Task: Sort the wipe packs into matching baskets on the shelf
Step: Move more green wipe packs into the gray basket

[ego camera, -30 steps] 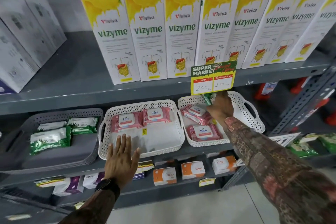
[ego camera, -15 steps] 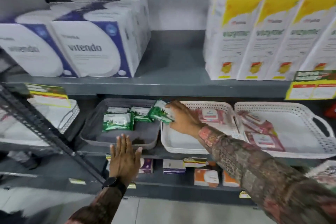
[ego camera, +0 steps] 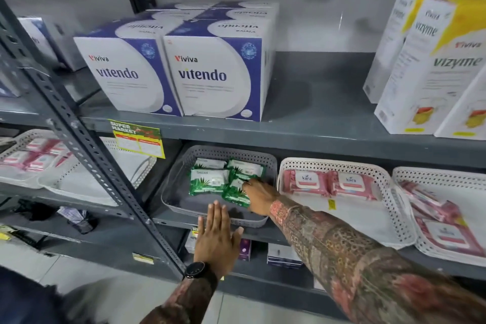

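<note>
Where half a second ago the right hand (ego camera: 259, 196) carried a green pack over the rim between two baskets, it now reaches down inside the grey basket (ego camera: 184, 208) at frame centre, and the view has swung closer, so the Vitendo boxes (ego camera: 168, 73) fill the upper middle. That green pack (ego camera: 235, 193) now lies among the other green packs (ego camera: 209, 177) at the basket's back right, with the fingertips (ego camera: 246, 184) curled on it; whether they grip it or merely touch it, I cannot tell. The patterned sleeve (ego camera: 342, 252) runs from lower right, arm stretched out nearly straight, wrist just over the basket's right wall. Left hand (ego camera: 217, 235) has barely shifted: flat, fingers together and pointing up, thumb splayed right, held empty in front of the basket's front wall, a dark watch (ego camera: 196, 271) on the wrist. Just right of the grey one, the white basket (ego camera: 334, 166) holds pink packs (ego camera: 328, 183) at its back, and another white basket at the right edge holds more pink.
</note>
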